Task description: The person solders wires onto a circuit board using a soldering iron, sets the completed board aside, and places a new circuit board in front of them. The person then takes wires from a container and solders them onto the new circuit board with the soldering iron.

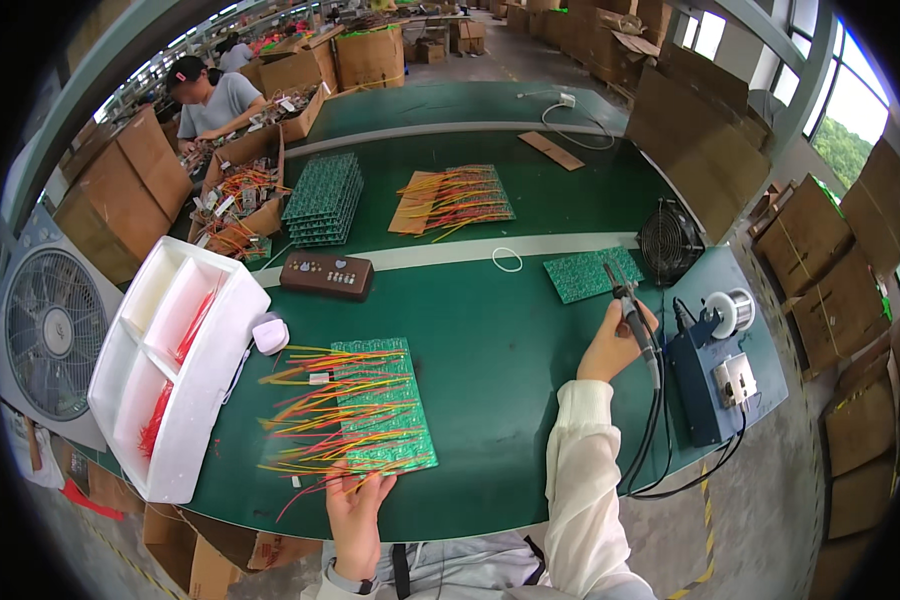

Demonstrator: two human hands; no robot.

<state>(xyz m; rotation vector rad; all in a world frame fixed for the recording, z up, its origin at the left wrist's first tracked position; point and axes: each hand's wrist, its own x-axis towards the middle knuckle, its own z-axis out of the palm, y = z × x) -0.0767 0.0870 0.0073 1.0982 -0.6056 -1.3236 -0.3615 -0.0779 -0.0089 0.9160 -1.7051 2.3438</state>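
A green circuit board panel (390, 405) lies on the near part of the bench, with rows of red and yellow wires (305, 405) reaching out past its left side. My left hand (355, 510) is closed at the panel's near edge, its fingertips among the lowest wires; exactly what they pinch is partly hidden. In my right hand (610, 345) is a soldering iron (637, 325), its tip pointing up and away. Beyond that tip lies a bare green circuit board panel (590, 274), and I cannot tell whether they touch.
On the left stand a white foam box (185, 420) with red wires and a fan (58, 325). A brown control box (326, 276), stacked boards (325, 200) and a wired panel (485, 195) sit farther back. A blue soldering station (692, 385) with a solder spool (732, 312) stands right. Another person (210, 100) works far left.
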